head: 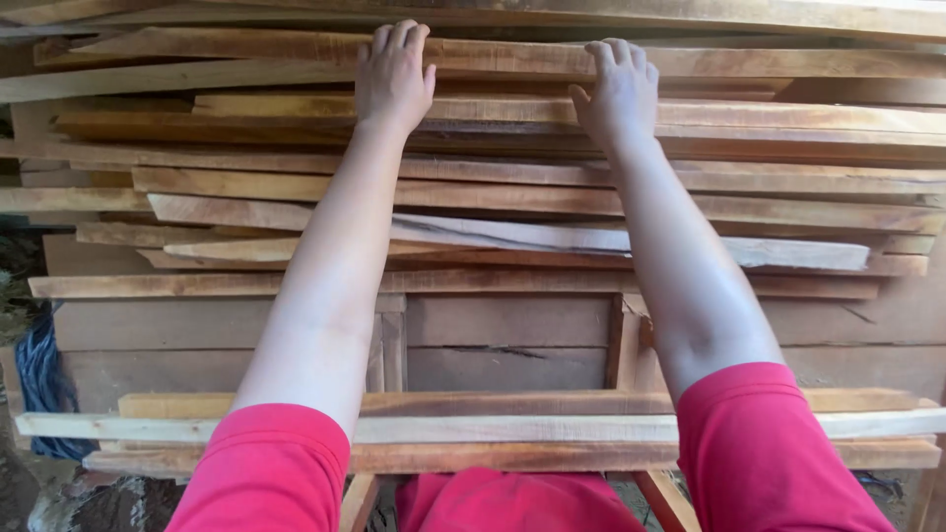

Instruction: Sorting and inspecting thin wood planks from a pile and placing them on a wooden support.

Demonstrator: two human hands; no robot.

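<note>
Nearest you, 6 o'clock: your pink sleeves (266, 468) and three long slats (512, 430) lying crosswise on a wooden trestle (394, 340), pale one in the middle. Blue cord bundle (39, 374) at 8 o'clock, low by the floor.

Middle: the lumber stack (788, 212), rough-sawn boards laid horizontally, ends uneven, one greyish split board (591, 236) near centre. Your forearms cross over all of this.

Far, 12 o'clock: both hands sit on the same upper board (503, 57), a long reddish-brown plank running the full width near the top of the stack. Left hand (392, 74) at about 11 o'clock, fingers together and curled over the far edge, palm flat on the face, thumb out to the side. Right hand (617, 89) at about 1 o'clock, same hooked grip, thumb spread toward the left hand. Neither is closed round the board; both are hooked over its top edge, palms pressing.

Judgement: you look set to draw that plank off. Keep the hands level and evenly spaced, pull straight toward 6 o'clock, watch for boards above dragging along, and mind splinters on the sawn edges.
</note>
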